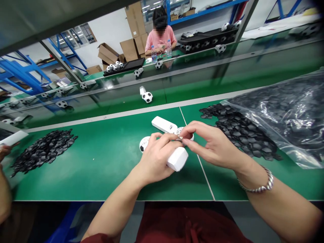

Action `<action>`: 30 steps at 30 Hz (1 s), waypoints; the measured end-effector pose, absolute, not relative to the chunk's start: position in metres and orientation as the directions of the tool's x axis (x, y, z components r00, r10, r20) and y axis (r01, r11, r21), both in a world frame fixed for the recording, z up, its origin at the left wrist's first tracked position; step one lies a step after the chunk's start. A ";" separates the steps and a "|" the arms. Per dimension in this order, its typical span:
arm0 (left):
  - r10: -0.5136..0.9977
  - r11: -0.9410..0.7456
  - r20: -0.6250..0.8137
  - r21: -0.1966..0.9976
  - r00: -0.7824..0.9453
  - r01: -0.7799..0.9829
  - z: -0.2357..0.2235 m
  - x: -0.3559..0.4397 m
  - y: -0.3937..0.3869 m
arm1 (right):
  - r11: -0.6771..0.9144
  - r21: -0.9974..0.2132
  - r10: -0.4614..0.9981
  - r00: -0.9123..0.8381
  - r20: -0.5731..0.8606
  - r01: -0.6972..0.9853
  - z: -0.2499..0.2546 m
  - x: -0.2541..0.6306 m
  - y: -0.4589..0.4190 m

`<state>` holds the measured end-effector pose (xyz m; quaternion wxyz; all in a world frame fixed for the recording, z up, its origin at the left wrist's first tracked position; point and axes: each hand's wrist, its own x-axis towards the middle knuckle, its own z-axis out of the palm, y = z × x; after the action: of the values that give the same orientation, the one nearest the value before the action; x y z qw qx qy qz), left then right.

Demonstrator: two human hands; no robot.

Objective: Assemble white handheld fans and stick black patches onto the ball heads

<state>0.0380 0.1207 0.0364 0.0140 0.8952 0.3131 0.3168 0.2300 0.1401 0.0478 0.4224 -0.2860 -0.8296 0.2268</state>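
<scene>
My left hand is wrapped around a white handle, whose blunt end sticks out toward me. My right hand is closed in a pinch beside the left fingertips, on a small thin piece that is mostly hidden. Just left of my left hand shows a white ball with black patches; whether it joins the held handle is hidden. Beyond my fingers lies another white handle, with a white patterned ball at its near end, partly covered by my hands.
Black flat pieces lie heaped at right and left. A clear bag of black pieces bulges at right. Past a pale rail, a green conveyor belt carries soccer-ball pieces. A co-worker sits opposite; another's hand shows at left.
</scene>
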 end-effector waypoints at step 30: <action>0.627 -0.750 0.686 0.406 0.368 0.521 0.044 0.037 0.119 | 0.283 -0.933 0.954 -0.031 0.297 -0.224 0.038 0.222 0.140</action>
<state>0.0372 0.1192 0.0444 0.0600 0.8248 0.3482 0.4414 0.2218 0.1403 0.0382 0.6036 -0.3468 -0.5266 0.4880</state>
